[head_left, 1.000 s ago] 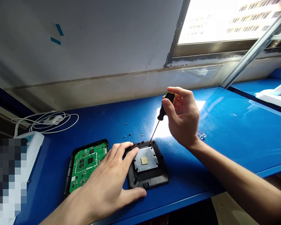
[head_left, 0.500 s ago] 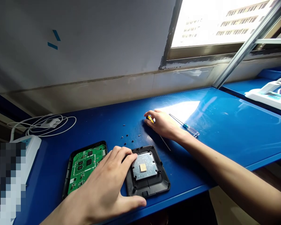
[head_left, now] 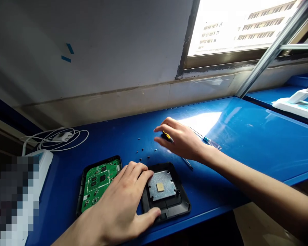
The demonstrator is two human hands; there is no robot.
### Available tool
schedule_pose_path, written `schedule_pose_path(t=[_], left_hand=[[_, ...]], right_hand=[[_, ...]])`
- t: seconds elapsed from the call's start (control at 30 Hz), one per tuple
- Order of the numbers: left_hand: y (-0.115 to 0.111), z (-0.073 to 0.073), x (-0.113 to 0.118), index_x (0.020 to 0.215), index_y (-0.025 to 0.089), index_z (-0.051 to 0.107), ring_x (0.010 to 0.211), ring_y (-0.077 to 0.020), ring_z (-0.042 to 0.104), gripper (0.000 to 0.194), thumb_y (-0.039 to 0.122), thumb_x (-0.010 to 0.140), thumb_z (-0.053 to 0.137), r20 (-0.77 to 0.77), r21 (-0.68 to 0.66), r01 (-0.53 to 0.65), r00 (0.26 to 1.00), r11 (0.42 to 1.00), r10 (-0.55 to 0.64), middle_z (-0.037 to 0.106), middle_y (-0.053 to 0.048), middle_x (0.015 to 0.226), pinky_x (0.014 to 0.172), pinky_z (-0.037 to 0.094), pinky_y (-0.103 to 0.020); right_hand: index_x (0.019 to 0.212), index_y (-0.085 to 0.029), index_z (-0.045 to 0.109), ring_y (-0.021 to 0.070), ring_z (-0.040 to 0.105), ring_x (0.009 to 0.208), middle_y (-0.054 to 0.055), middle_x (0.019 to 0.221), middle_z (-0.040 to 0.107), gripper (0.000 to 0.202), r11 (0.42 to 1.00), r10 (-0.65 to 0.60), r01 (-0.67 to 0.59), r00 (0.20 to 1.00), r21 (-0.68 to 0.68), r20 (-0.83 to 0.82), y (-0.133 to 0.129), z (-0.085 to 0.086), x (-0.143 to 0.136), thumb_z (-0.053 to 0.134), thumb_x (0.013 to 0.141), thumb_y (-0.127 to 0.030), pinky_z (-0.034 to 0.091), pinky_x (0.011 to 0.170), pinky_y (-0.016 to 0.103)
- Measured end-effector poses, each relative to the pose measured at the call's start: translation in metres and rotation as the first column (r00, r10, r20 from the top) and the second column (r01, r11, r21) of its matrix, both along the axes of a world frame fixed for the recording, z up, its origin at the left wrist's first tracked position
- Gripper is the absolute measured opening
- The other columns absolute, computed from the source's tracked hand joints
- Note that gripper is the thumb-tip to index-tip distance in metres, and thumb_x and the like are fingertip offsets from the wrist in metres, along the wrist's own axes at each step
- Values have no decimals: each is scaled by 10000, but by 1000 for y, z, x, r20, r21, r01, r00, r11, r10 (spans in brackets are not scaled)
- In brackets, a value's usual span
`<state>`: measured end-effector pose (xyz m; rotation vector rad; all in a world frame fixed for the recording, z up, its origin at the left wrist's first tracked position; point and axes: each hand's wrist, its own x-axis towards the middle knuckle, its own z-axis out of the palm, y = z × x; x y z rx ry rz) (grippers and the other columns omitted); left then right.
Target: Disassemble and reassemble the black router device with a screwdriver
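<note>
My left hand [head_left: 125, 198] spans the left side of a black plastic cover [head_left: 183, 201], fingertips at its upper left edge and thumb on its lower left corner. A silver metal plate [head_left: 166, 191] with a small beige pad [head_left: 160, 187] sits in that cover. Partly behind the hand lies a green circuit board [head_left: 100, 181] in a matching black case half [head_left: 80, 194]. My right hand [head_left: 178, 135] hovers with fingers apart over a screwdriver with a yellow and black handle [head_left: 167, 136]. The screwdriver's shaft [head_left: 188, 163] shows below the wrist.
Several small screws [head_left: 142, 149] are scattered beyond the cover. A second screwdriver with a clear blue handle [head_left: 212, 142] lies behind my right forearm. White cable [head_left: 66, 136] is coiled at the left, near a white power strip [head_left: 42, 171]. Another power strip [head_left: 297, 104] stands far right.
My right hand has let go of the yellow and black screwdriver, and its fingers have spread. My left thumb has moved in onto the cover's corner. The view has shifted slightly.
</note>
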<state>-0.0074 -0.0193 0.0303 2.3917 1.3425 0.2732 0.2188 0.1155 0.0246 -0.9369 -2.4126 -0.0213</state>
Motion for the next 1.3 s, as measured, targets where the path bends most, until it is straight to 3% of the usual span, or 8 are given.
schedule_pose_path(t=[0.07, 0.13, 0.2, 0.3, 0.4, 0.6, 0.93, 1.3], left_hand=[[-1, -1, 1, 1387, 210, 574, 1330, -420, 503, 674, 497, 810, 771, -14, -8, -7, 1000, 1000, 7, 574, -135, 1374, 1122, 477, -670], [-2, -2, 2, 1365, 212, 583, 1373, -450, 461, 696, 548, 788, 778, -15, -4, -20, 1000, 1000, 20, 572, -136, 1372, 1163, 399, -729], [-2, -3, 3, 1305, 201, 602, 1350, -435, 486, 642, 535, 786, 780, -17, 0, -25, 1000, 1000, 25, 583, -136, 1335, 1194, 352, -736], [-1, -2, 7, 1240, 183, 608, 1265, -390, 554, 537, 447, 801, 768, -29, 27, -24, 999, 999, 25, 602, -137, 1274, 1214, 326, -728], [1, -1, 11, 1223, 161, 608, 1222, -405, 580, 514, 385, 785, 758, -41, 76, -34, 998, 997, 37, 618, -155, 1231, 1162, 378, -758], [2, -3, 11, 1180, 166, 621, 1160, -423, 621, 494, 364, 749, 757, -83, 129, -3, 996, 992, 14, 650, -156, 1171, 1083, 471, -752], [0, -22, 3, 1235, 235, 532, 1220, -412, 547, 626, 443, 725, 829, 40, 236, -18, 999, 972, 9, 614, -96, 1188, 1138, 429, -681], [2, -13, -2, 1303, 193, 544, 1214, -310, 467, 460, 317, 895, 715, 137, 419, -105, 989, 902, 52, 581, -80, 1217, 1105, 409, -464]], right_hand=[[1010, -179, 722, 206, 616, 827, 81, 955, 689, 323, 954, 296, -299, 951, 28, 95, -11, 3, 2, 551, 1025, -452, 483, 755, 353], [903, -183, 715, 195, 564, 769, 60, 860, 645, 368, 907, 418, -421, 899, -4, 128, -21, 3, 4, 587, 980, -519, 450, 744, 359], [912, -184, 709, 192, 540, 759, 53, 860, 623, 461, 877, 480, -467, 864, -117, 152, -31, 1, 5, 637, 896, -640, 427, 716, 352], [897, -177, 675, 202, 541, 765, 60, 879, 625, 556, 886, 456, -419, 866, -199, 204, -41, 0, 6, 619, 862, -729, 416, 705, 357], [920, -167, 659, 210, 549, 770, 64, 892, 628, 604, 887, 446, -390, 864, -248, 234, -46, 4, 6, 654, 806, -760, 433, 709, 363], [878, -156, 661, 199, 543, 779, 55, 880, 636, 453, 890, 445, -396, 862, -227, 243, -49, 3, 5, 791, 736, -566, 464, 735, 353], [964, -110, 712, 187, 534, 773, 53, 866, 648, 501, 855, 494, -473, 868, -212, 56, -42, -3, 4, 813, 679, -510, 472, 701, 324], [1056, -92, 684, 197, 578, 818, 91, 926, 682, 512, 872, 487, -488, 863, 27, -138, -40, -1, 4, 830, 734, -463, 522, 756, 346]])
